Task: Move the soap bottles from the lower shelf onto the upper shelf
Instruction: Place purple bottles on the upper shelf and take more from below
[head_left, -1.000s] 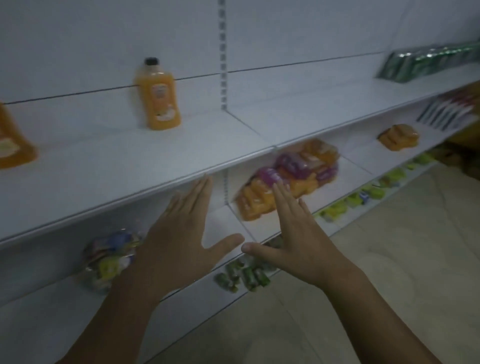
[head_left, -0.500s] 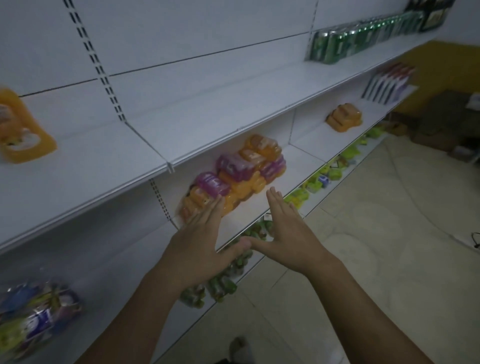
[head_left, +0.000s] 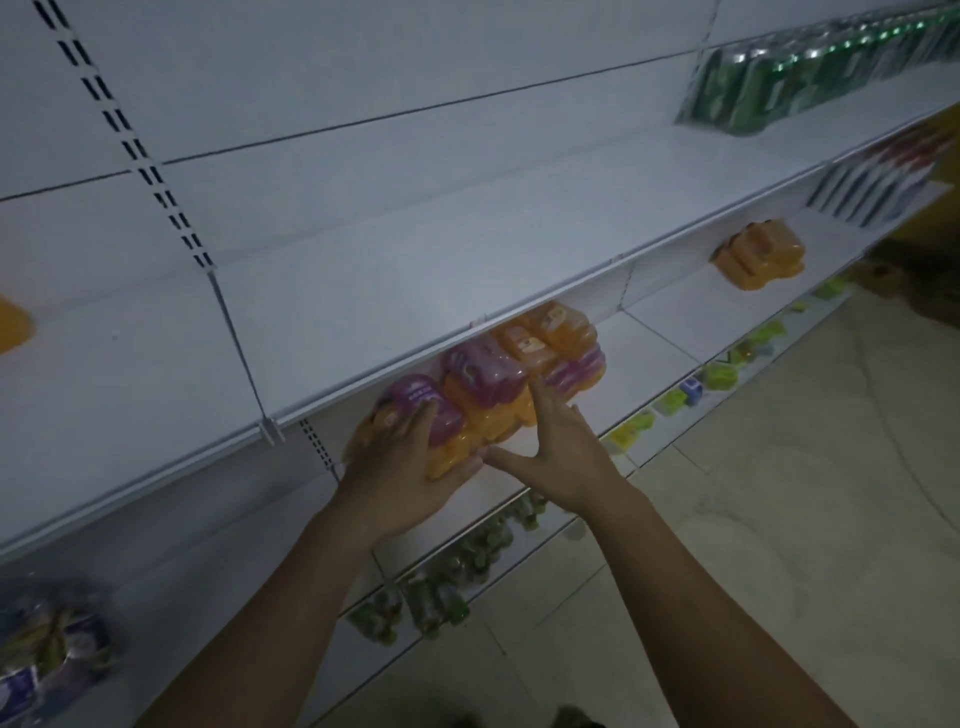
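Head view: left grip (head_left: 400, 467) sits on the near-left end of the soap bottles (head_left: 498, 384). Fingers lie over a purple cap and the thumb is under the nearest orange bottle (head_left: 457, 452), so it looks clamped on that one, tho dim light + blur make the wrap hard to confirm. Right grip (head_left: 566, 457) is just beside it, thumbs nearly meeting. Its fingers are straight & spread, tips touching the mid bottles, holding nothing.

Bottles = a tight orange/purple cluster on the lower shelf (head_left: 649, 332), straight ahead of both grips. The back of the cluster is tucked under the lip of the upper shelf (head_left: 415, 280) directly above. None of this cluster is up there yet. One orange bottle (head_left: 13, 325) shows on the upper level, far out on the left grip's side at the frame edge. A second orange bunch (head_left: 758, 254) is well off to the right grip's side, same lower level.

Risks, my read:
- Bottles touch each other, so pulling one could drag or tip neighbours off the shelf front.
- The upper lip overhangs, so a straight lift would prob. knock the bottle on that edge. It needs drawing toward the body first.
- Smooth plastic in a one-grip hold may slip.
- Can't tell if they're wrapped as a bundle. If so, the left grip alone would be overloaded and the right must get under.
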